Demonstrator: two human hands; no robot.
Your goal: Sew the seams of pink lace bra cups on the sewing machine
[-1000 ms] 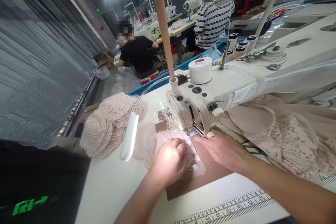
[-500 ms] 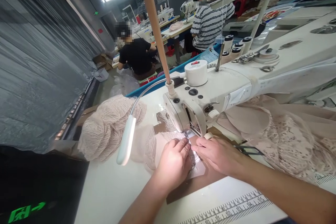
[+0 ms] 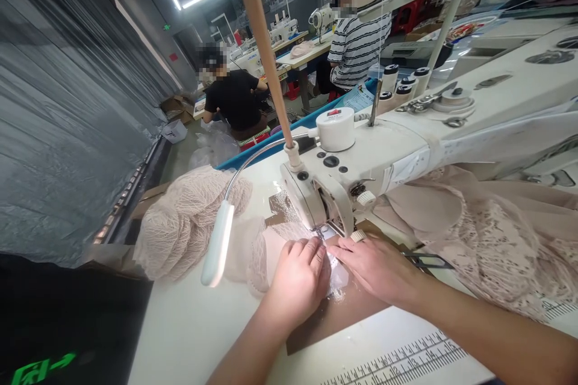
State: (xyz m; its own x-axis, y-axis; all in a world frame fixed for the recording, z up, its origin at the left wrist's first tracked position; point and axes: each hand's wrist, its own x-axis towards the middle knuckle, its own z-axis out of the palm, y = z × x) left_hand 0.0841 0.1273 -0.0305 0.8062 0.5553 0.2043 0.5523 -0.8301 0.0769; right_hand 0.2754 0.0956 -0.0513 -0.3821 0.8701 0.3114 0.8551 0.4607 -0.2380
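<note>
Pale pink lace fabric lies under the needle end of a white sewing machine. My left hand presses on this fabric just in front of the presser foot, its fingers bent and close together. On the other side, my right hand pinches at the fabric's edge, fingertips near the needle. A whitish end of the piece shows between the hands. What lies right beneath the fingertips is hidden. A brown plate sits under the work.
A stack of lace pieces lies at the left, beside a bent lamp. More lace fabric is heaped at the right. A printed ruler runs along the front edge. Two people sit at machines behind.
The whitish end of the fabric has slid a little toward the needle, so less of it shows between my hands. Both hands stay in nearly the same place.
</note>
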